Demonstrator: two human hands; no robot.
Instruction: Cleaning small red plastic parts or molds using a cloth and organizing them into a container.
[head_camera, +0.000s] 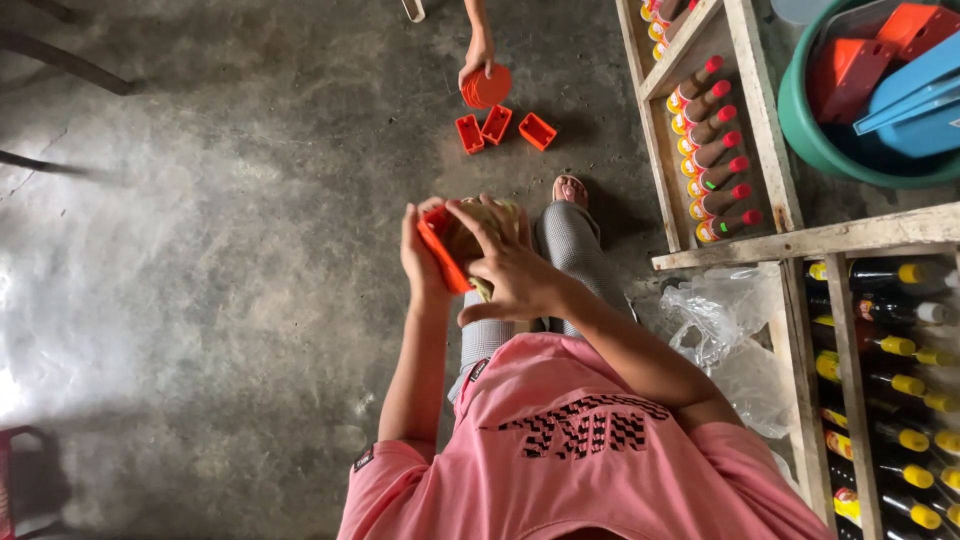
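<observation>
My left hand (420, 255) grips the outer side of a small orange plastic tray (440, 250), held upright in front of me. My right hand (510, 265) presses a yellowish cloth (490, 215) into the tray's open face, fingers curled over it. Both hands are above my knees in checked trousers (570, 245). Farther off on the concrete floor, another person's hand (477, 50) rests on a stack of round orange lids (487, 87), with three more small orange trays (497, 128) lying just below it.
A wooden rack (760, 120) at right holds rows of red-capped sauce bottles (715, 150) and yellow-capped dark bottles (900, 390). A green tub (810, 130) holds orange and blue plastic pieces. A clear plastic bag (720, 320) lies beside the rack. A dark red stool edge (20, 470) shows bottom left.
</observation>
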